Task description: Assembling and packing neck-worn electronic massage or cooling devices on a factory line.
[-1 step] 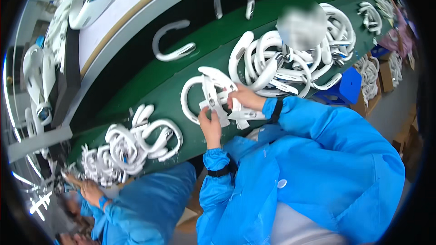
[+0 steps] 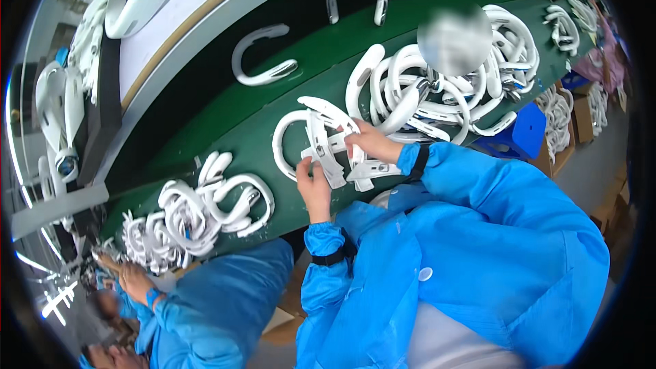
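Note:
My left hand [image 2: 315, 190] pinches the lower end of a white curved plastic shell [image 2: 318, 138], thumb and fingertips at its edge. On the right, the fingers of my right hand [image 2: 377, 145] are closed round another curved white shell [image 2: 326, 109] that crosses the first one. Part of what the right fingers grip is hidden behind them. A rounder white C-shaped shell [image 2: 280, 147] lies on the green worktop just beyond my left hand. Close below my right hand rests a flat white end piece [image 2: 374, 169], near the table edge.
A big heap of white curved shells [image 2: 403, 99] lies to the right, a second heap [image 2: 181, 222] to the left. Single C-shaped pieces [image 2: 256, 80] lie on the dark green far strip. A blue stool [image 2: 516, 130] stands at right; a co-worker's blue sleeve [image 2: 212, 311] is at lower left.
The whole view has shifted slightly. My right hand has shifted a little at the shells, showing more of the white part between the two curved pieces. Both hands still grip shells.

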A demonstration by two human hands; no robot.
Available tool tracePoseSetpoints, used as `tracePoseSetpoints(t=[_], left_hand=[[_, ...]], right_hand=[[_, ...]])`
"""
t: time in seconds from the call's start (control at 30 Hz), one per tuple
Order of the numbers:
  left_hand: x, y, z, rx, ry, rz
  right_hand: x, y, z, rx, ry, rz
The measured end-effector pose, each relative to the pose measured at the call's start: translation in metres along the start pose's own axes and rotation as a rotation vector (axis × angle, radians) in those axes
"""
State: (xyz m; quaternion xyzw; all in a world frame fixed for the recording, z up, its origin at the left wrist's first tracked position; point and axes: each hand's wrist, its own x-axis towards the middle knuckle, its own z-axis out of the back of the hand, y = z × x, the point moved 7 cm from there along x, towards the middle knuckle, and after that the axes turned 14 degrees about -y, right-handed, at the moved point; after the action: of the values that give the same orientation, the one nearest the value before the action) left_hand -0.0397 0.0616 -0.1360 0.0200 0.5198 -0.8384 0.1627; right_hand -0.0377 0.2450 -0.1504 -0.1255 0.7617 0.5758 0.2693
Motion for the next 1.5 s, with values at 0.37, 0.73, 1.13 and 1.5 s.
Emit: tracePoseSetpoints(t=[0.37, 0.73, 1.13, 1.5], left_hand=[[0.099, 0.035, 0.059, 0.211, -0.296, -0.197], [0.145, 0.069, 0.049, -0.181, -0.006, 0.112], [0.1, 0.03, 0.155, -0.683, -0.124, 0.08], [0.044, -0.04, 0.092, -1.192, 0.152, 0.711]], right_hand=[[-0.014, 0.045, 0.013, 0.171, -0.017, -0.057], [-0.03, 0.037, 0.05, 0.4, -0.234, 0.016], [-0.016, 0.055, -0.028, 0.178, -0.072, 0.157], [-0.039, 0.076, -0.092, -0.093, 0.225, 0.254]])
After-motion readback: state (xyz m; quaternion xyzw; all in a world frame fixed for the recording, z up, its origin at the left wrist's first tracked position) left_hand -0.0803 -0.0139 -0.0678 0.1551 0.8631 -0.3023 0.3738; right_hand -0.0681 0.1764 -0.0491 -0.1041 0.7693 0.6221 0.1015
